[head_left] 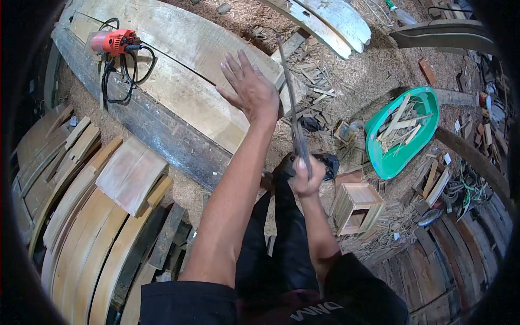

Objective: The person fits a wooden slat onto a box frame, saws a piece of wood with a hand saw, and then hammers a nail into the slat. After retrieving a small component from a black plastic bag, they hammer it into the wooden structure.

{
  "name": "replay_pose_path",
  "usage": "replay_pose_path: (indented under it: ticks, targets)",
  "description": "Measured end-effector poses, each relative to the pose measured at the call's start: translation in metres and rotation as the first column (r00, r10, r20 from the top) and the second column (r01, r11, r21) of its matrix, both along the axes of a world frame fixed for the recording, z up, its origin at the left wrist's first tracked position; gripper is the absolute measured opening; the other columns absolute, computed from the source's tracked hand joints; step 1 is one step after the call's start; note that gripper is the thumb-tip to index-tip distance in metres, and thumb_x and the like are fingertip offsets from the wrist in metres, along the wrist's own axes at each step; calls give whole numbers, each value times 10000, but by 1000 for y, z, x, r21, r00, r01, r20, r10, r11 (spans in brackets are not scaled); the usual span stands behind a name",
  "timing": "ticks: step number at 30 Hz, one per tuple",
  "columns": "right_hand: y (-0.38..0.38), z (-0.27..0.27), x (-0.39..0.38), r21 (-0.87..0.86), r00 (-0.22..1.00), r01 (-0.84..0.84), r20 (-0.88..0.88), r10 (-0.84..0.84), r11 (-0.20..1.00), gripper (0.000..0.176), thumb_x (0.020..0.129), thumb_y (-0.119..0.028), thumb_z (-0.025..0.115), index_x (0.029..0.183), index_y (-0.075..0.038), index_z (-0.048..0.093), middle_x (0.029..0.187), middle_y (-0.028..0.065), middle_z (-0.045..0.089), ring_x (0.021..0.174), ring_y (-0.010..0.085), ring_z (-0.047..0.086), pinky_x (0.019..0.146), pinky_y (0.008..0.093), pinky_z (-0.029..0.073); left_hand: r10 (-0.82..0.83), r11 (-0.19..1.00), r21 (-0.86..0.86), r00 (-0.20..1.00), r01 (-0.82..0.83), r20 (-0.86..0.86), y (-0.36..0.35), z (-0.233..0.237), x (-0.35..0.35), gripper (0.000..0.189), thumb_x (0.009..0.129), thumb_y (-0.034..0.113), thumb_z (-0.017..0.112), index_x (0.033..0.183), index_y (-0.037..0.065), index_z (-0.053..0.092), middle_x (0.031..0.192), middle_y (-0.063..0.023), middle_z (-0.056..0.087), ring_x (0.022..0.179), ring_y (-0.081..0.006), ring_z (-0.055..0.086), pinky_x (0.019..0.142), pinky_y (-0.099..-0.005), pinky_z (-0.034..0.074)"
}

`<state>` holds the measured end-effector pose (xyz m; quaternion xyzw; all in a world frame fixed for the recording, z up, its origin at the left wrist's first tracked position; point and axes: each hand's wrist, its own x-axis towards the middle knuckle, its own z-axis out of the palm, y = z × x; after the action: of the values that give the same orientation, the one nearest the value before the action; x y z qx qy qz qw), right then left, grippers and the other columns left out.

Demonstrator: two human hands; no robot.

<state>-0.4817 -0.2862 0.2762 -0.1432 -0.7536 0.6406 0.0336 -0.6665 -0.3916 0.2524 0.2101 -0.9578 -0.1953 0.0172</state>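
Over the end of a wide pale wooden board [179,43], my left hand [252,89] lies flat with its fingers spread, near a long dark gap along the wood. My right hand [309,176] is wrapped round the handle of a handsaw [292,103]. The saw's blade appears nearly edge-on and points away from me, beside the board's right end. Whether its teeth touch the wood cannot be made out. Farther left on the wood sits a red power tool [116,41], like a trim router, with its black cord coiled beside it.
A green tub [387,165] with wood scraps stands on the shavings-covered floor to the right. Near my legs is a small wooden box-like frame [357,208]. Planks [122,176] are stacked at the lower left. Another pale board [330,24] lies at the top.
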Motion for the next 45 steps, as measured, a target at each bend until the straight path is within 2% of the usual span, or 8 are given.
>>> replay_pose_path:
  ticks: [13,15,21,27,31,37,41,45]
  targets:
    - [7,10,34,-68,996,23,-84,-29,997,328,874,-229,583,618,-39,508,514,59,417,457,175,473,469,323,365,6,1000,3,1000,-6,-16,-2,1,-4,542,1009,216,381,1535,124,290,1637,-106,159,1516,-321,85,1152,-656,-7]
    - [10,-6,17,-100,998,-20,53,25,995,320,878,-221,575,634,-31,494,518,55,405,452,169,445,470,318,357,-1,1000,-9,1000,1,-9,0,0,-1,542,1011,218,379,1536,124,287,1639,-104,152,1516,-323,86,1150,-659,-4]
    - [5,-6,41,4,999,24,-23,-24,1000,317,876,-230,575,638,-36,498,534,63,437,460,174,447,478,321,371,2,1000,-26,999,-3,-46,0,-3,0,515,1034,266,341,1535,156,298,1629,-110,187,1508,-334,123,1154,-641,20]
    - [3,-12,-22,-86,994,0,106,9,996,371,892,-272,575,636,-27,464,526,76,375,457,195,403,470,345,344,10,1000,-17,999,-11,-33,0,-2,1,514,1038,273,331,1538,162,293,1626,-115,195,1507,-337,124,1155,-640,24]
    - [7,-2,46,-12,999,27,28,-27,1000,367,877,-281,582,635,-30,467,515,70,378,450,187,408,473,353,352,8,1000,-12,999,-9,-32,0,-1,-4,511,1037,270,334,1534,158,300,1624,-122,198,1505,-344,123,1150,-650,23]
    - [2,-12,-25,-79,995,-13,93,20,997,344,914,-242,556,652,-31,484,517,43,378,455,149,414,462,329,350,13,1000,0,1000,-13,13,1,1,3,552,1006,212,393,1543,152,280,1641,-102,143,1519,-310,80,1159,-639,-15]
    - [13,7,40,-35,998,2,-67,-5,999,333,911,-236,542,656,-24,513,512,39,424,468,159,491,473,307,367,17,1000,9,1000,-17,12,-1,0,-2,560,999,205,403,1542,148,279,1641,-106,143,1518,-311,83,1159,-639,-18]
    - [11,-5,-24,-100,989,-55,130,68,993,320,903,-223,542,659,-18,508,519,37,435,475,164,479,476,298,353,9,1000,-7,1000,-9,0,0,1,0,557,1003,204,395,1544,150,275,1641,-103,144,1517,-312,86,1158,-639,-22]
